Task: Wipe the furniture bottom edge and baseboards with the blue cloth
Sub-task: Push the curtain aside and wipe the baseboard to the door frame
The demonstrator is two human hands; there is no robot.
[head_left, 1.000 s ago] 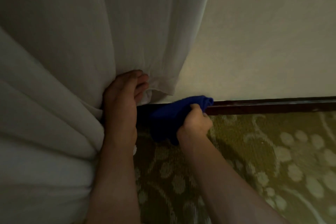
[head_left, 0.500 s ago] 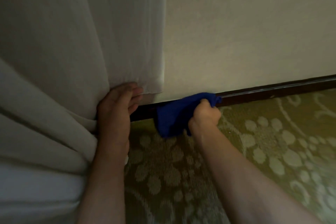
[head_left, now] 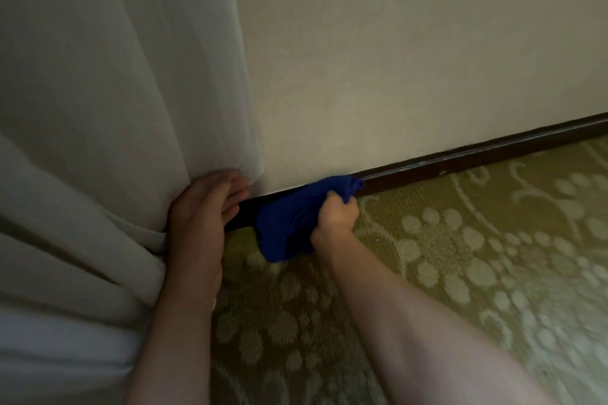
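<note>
A dark brown baseboard (head_left: 460, 159) runs along the foot of the cream wall, rising toward the right. My right hand (head_left: 335, 215) grips a bunched blue cloth (head_left: 289, 223) and presses it against the baseboard just right of the curtain. My left hand (head_left: 204, 207) lies flat with straight fingers against the pale curtain (head_left: 115, 108), holding its hem back from the wall. The stretch of baseboard behind the cloth and the curtain is hidden.
Green carpet (head_left: 460, 256) with a pale floral pattern covers the floor to the right and toward me. The cream wall (head_left: 411, 59) fills the upper right. Curtain folds bulk up along the whole left side.
The view has shifted, so the baseboard now slants up to the right. My right hand and the cloth have slid a little right along the baseboard; my left hand still holds the curtain back.
</note>
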